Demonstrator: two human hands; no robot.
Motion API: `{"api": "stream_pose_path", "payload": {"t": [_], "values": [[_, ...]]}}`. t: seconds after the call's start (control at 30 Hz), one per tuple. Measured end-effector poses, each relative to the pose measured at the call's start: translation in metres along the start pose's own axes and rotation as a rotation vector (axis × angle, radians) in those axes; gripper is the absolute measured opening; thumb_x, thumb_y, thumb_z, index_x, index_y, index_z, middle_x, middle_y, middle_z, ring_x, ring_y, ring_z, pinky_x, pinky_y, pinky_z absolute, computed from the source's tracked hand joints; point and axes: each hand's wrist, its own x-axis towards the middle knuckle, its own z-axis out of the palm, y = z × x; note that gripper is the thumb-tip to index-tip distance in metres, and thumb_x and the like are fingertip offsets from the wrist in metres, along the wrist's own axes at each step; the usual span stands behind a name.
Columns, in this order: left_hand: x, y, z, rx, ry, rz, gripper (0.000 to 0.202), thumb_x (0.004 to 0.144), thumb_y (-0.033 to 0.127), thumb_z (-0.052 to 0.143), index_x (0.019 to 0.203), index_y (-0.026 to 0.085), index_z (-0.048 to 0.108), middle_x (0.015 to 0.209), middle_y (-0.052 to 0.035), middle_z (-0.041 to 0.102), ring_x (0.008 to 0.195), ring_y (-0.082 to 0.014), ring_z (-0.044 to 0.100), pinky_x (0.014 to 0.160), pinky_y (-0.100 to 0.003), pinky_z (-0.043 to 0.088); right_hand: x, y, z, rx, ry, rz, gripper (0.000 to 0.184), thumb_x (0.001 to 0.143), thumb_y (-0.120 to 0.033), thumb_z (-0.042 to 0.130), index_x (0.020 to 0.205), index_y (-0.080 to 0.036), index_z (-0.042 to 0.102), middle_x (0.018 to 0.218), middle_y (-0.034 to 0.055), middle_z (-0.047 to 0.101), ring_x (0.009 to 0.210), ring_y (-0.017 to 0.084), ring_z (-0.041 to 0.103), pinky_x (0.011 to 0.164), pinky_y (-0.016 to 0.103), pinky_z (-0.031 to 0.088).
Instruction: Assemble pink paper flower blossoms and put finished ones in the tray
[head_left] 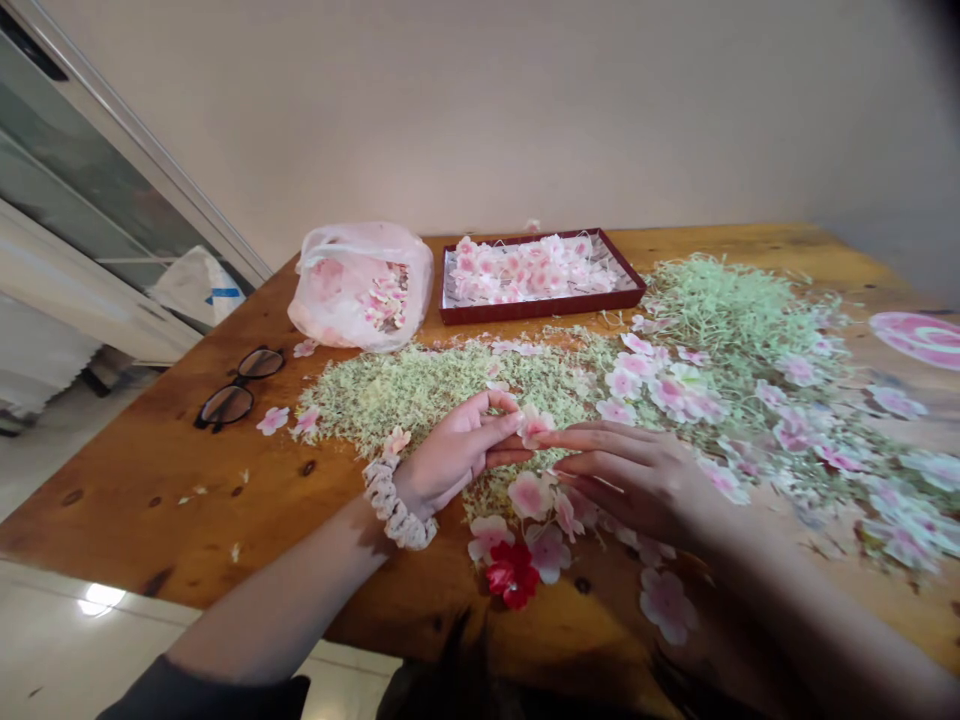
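My left hand (457,450) and my right hand (630,480) meet over the wooden table (180,480), their fingertips pinching a small pink fabric flower (537,425) from either side. A pale pink scrunchie (396,505) circles my left wrist. Below my hands lie loose pink artificial blossoms (530,495) and one red flower (511,574). A heap of pale green shredded fibre (420,390) spreads under and behind my hands, with more pink blossoms (645,385) scattered across it.
A dark red tray (541,305) of pink blossoms and a clear plastic bag (360,288) holding more stand at the far side. Black-framed glasses (240,388) lie at the left. A wall rises behind the table, and the table's front edge runs close to me.
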Motion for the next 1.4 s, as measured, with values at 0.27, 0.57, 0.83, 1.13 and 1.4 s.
{"api": "stream_pose_path", "payload": {"t": [0.27,0.57,0.83,1.13,1.4], "values": [[0.006,-0.01,-0.004,0.102,0.032,0.059,0.024,0.07,0.023,0.076,0.087,0.014,0.063,0.089,-0.0017,0.069,0.083,-0.009,0.064,0.083,-0.022,0.049,0.002,-0.002,0.003,0.107,-0.002,0.079,0.016,0.087,-0.015,0.053,0.097,-0.02,0.064,0.114,0.0087,0.068,0.095,0.017,0.066,0.078,0.031,0.054],[-0.001,-0.002,-0.009,0.939,0.147,0.828,0.006,0.081,0.021,0.064,0.084,0.021,0.07,0.088,-0.0045,0.067,0.087,-0.0153,0.06,0.08,-0.03,0.048,0.007,0.0,-0.001,0.798,0.034,0.86,0.023,0.081,-0.04,0.064,0.09,-0.019,0.068,0.079,0.0053,0.069,0.067,0.015,0.064,0.057,0.024,0.051],[-0.018,0.005,-0.016,1.575,-0.143,1.085,0.019,0.086,0.023,0.054,0.095,0.031,0.069,0.087,-0.0018,0.072,0.085,-0.0189,0.061,0.083,-0.035,0.044,0.003,0.002,-0.001,1.092,0.013,0.98,0.024,0.073,-0.038,0.073,0.075,-0.017,0.06,0.06,-0.0027,0.055,0.049,0.007,0.045,0.045,0.019,0.036],[-0.023,0.005,-0.005,1.52,-0.422,0.797,0.022,0.083,0.018,0.055,0.081,0.034,0.07,0.085,0.001,0.072,0.071,-0.0166,0.06,0.075,-0.033,0.044,0.008,-0.008,0.0,1.316,-0.189,0.817,0.017,0.073,-0.026,0.074,0.072,-0.017,0.059,0.099,0.0028,0.062,0.084,0.012,0.061,0.072,0.023,0.049],[-0.019,-0.002,-0.009,1.417,-0.456,0.888,0.025,0.082,0.013,0.057,0.09,0.034,0.068,0.094,0.002,0.071,0.076,-0.0151,0.06,0.075,-0.03,0.042,0.007,-0.012,0.011,1.391,-0.07,0.883,0.021,0.076,-0.027,0.072,0.085,-0.018,0.055,0.073,-0.0036,0.058,0.063,0.006,0.056,0.058,0.018,0.046]]}}
